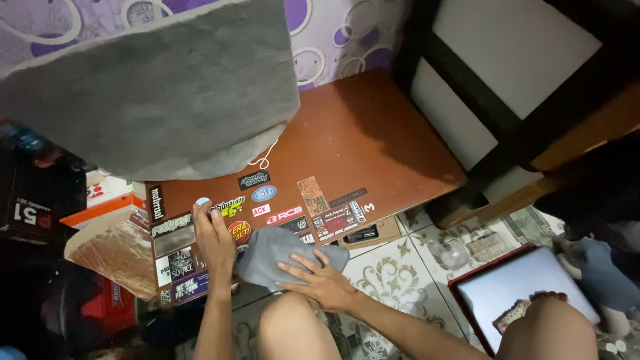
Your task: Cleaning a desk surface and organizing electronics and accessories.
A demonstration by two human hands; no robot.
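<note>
Head view, looking down at a low brown table [373, 140] and the person's bare knees. A grey cloth [270, 257] lies crumpled at the table's near edge, over the sticker-covered front strip, just left of centre in the scene. Its long axis runs left to right, with a slight rise toward the far right, where one corner points past the fingertips. The cloth is plain mid-grey, soft and matt, with shallow folds; its outline is irregular.

The right hand [320, 280] lies flat on the near right part of the cloth, palm down, fingers spread and extended toward the left. The left hand [215, 240] rests on the table's sticker-covered front edge, just left of the cloth; its fingers are held together and point away from the person, the fingertips lying on the stickers [287, 213]. Whether its thumb touches the cloth cannot be told.

A large grey cushion [153, 93] covers the table's far left portion and hides the surface beneath it; a thin white cord [267, 157] emerges from under it. A tablet with a red rim [517, 293] lies on the patterned tile floor [400, 267] at near right, partly covered by the right knee. The left side of the scene is dark, and the boxes stacked there are hard to make out.
</note>
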